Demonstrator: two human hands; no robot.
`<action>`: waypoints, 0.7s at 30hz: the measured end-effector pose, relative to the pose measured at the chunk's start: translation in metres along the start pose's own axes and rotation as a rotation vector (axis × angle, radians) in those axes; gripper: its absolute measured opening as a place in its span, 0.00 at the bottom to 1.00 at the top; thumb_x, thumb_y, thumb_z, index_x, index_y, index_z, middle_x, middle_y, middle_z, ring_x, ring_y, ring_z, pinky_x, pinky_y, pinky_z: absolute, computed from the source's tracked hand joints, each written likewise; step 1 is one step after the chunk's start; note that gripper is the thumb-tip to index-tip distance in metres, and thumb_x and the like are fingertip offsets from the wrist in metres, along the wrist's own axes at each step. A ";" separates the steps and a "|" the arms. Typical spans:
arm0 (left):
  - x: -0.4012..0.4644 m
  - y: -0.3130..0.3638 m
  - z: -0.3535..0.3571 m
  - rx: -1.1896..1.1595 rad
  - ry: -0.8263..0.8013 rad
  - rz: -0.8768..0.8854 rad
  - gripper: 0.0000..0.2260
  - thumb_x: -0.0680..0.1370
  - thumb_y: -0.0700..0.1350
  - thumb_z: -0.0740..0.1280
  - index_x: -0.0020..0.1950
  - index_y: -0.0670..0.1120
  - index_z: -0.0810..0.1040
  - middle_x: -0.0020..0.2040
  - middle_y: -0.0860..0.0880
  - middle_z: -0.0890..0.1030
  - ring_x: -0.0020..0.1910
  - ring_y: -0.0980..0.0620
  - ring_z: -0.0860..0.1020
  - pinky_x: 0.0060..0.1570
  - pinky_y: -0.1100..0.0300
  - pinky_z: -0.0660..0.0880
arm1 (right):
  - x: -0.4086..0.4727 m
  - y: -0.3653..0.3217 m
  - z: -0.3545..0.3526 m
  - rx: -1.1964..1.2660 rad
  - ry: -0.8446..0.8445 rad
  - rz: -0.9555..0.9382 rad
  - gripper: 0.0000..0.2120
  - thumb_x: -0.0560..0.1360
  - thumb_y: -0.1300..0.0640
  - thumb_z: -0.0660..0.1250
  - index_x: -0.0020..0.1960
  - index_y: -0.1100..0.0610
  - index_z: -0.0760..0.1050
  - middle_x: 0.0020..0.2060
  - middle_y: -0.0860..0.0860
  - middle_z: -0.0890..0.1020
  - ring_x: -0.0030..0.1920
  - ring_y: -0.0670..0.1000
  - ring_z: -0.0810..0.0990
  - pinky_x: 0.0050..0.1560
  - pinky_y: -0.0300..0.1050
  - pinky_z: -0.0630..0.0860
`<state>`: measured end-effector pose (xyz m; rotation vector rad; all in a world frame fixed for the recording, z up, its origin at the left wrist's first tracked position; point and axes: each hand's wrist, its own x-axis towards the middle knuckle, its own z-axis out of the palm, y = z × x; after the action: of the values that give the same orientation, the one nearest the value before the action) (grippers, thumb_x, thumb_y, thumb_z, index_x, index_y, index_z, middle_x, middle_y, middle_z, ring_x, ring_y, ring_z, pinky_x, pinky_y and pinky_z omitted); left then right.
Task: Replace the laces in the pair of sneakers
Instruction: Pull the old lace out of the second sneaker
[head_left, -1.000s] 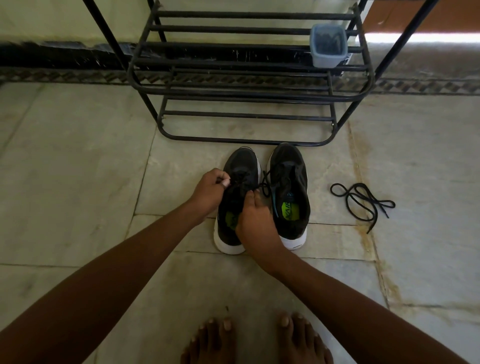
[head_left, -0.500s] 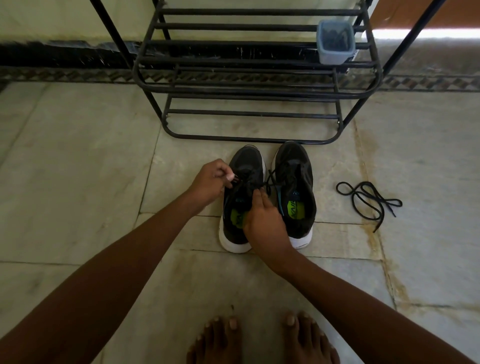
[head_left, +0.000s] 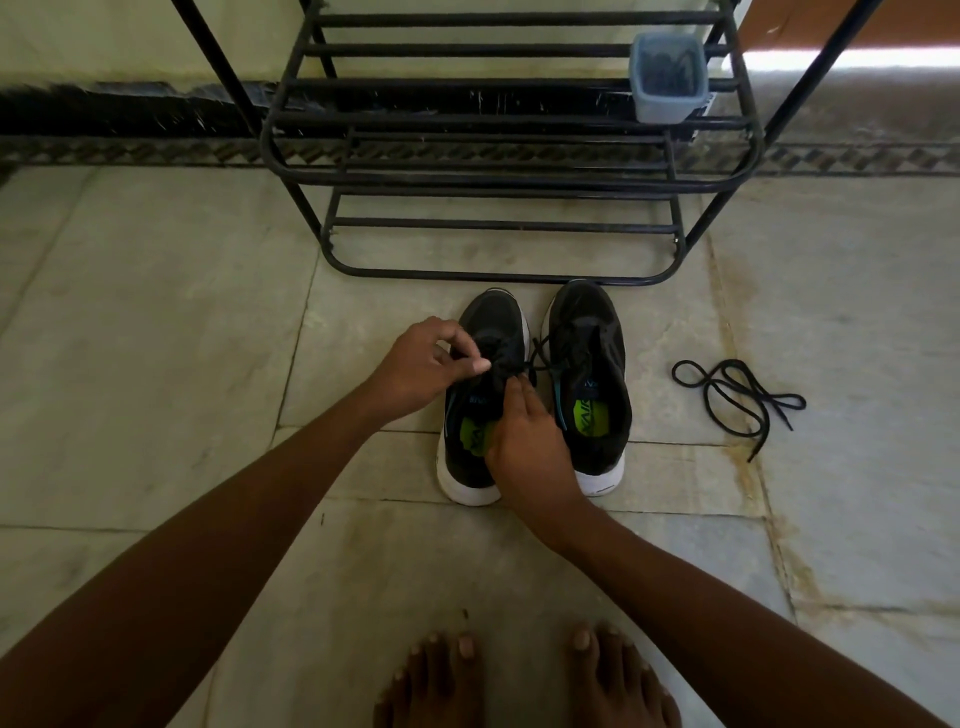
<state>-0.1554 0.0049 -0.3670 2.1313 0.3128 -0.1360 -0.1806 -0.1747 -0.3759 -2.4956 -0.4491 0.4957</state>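
**Both hands at the left sneaker's lacing**

I see the tiled floor (head_left: 156, 338) carrying a black metal shoe rack (head_left: 498, 171) at its far edge, a small blue tub (head_left: 667, 78) on a rack shelf. Just before the rack stand the left sneaker (head_left: 488, 332) and right sneaker (head_left: 589, 384), side by side. My left hand (head_left: 415, 369) pinches a lace at the left sneaker; my right hand (head_left: 524, 447) grips its tongue area. A loose black lace (head_left: 737, 395) lies apart, toward the floor's right edge.

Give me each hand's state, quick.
Left hand: pinching the lace on the left sneaker.
Right hand: gripping the same sneaker's tongue area.
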 end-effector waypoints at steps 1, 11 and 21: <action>0.001 -0.001 0.000 0.055 0.020 0.043 0.06 0.75 0.45 0.76 0.46 0.46 0.81 0.49 0.50 0.79 0.44 0.53 0.79 0.44 0.64 0.77 | 0.000 0.000 0.000 -0.003 -0.003 0.002 0.29 0.81 0.62 0.58 0.80 0.64 0.55 0.79 0.62 0.60 0.72 0.64 0.71 0.68 0.58 0.74; 0.012 0.014 -0.006 -0.446 0.122 -0.293 0.04 0.82 0.41 0.67 0.48 0.46 0.79 0.37 0.49 0.78 0.31 0.56 0.70 0.25 0.66 0.66 | -0.003 -0.001 -0.001 -0.024 0.001 0.023 0.30 0.81 0.60 0.58 0.81 0.61 0.55 0.80 0.59 0.60 0.70 0.62 0.74 0.63 0.58 0.77; 0.018 0.021 -0.005 0.079 0.357 0.025 0.04 0.81 0.41 0.68 0.46 0.47 0.77 0.48 0.49 0.80 0.48 0.54 0.77 0.49 0.64 0.74 | -0.001 0.002 0.004 0.059 0.031 0.015 0.29 0.80 0.64 0.59 0.79 0.65 0.57 0.77 0.63 0.63 0.71 0.64 0.71 0.69 0.58 0.73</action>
<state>-0.1324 0.0010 -0.3516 2.2329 0.4950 0.2540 -0.1826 -0.1746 -0.3800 -2.4481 -0.3978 0.4684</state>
